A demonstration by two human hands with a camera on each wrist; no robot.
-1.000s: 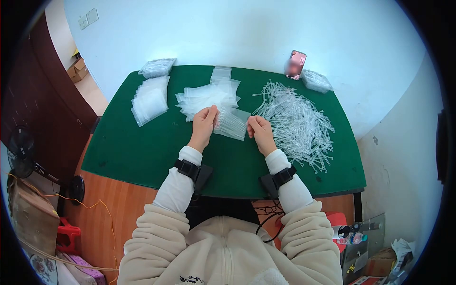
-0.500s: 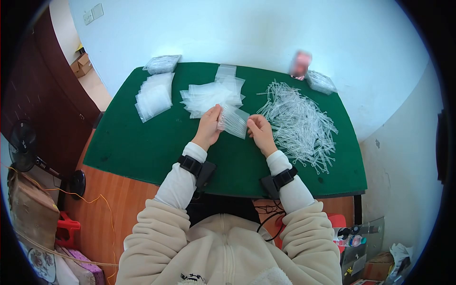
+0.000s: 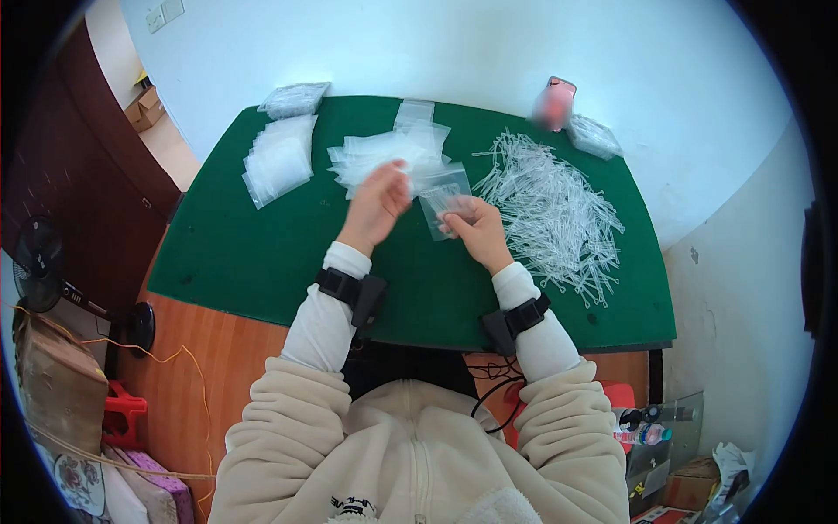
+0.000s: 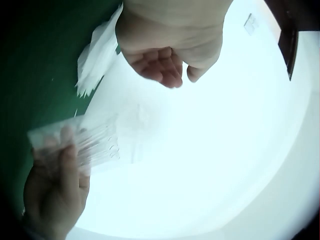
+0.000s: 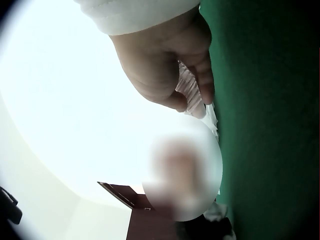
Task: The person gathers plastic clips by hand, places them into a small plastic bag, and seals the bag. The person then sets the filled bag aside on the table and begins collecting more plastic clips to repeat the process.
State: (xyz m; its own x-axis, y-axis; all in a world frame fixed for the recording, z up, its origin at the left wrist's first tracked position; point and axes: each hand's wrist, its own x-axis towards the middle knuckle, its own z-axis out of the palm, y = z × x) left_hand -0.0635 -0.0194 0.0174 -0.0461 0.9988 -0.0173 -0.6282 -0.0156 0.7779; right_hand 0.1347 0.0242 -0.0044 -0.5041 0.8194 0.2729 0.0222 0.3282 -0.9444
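Right hand (image 3: 478, 229): thumb and fingers closed in a pinch on the lower right part of the bag (image 3: 434, 212). Bag: clear, tilted, clear sticks inside, ring ends showing in the left wrist view.

Left hand (image 3: 377, 205): fingers loosely bent, thumb apart, nothing held; just left of the bag, a gap between.

Beyond both hands: pile of flat bags (image 3: 371, 155), spread unevenly; the held bag overlaps its near right edge in the head view, contact not tellable.

Right of the right hand: heap of loose sticks (image 3: 554, 214), strays at its rim; beyond it, packet (image 3: 594, 137) at the table's far right edge, phone (image 3: 559, 98) just beside.

Left of the left hand, well apart: fanned bags (image 3: 279, 159); beyond them, second packet (image 3: 295, 100) at the far edge.

Nearer than both hands: green table (image 3: 253, 262) surface, running to the near edge under the forearms.
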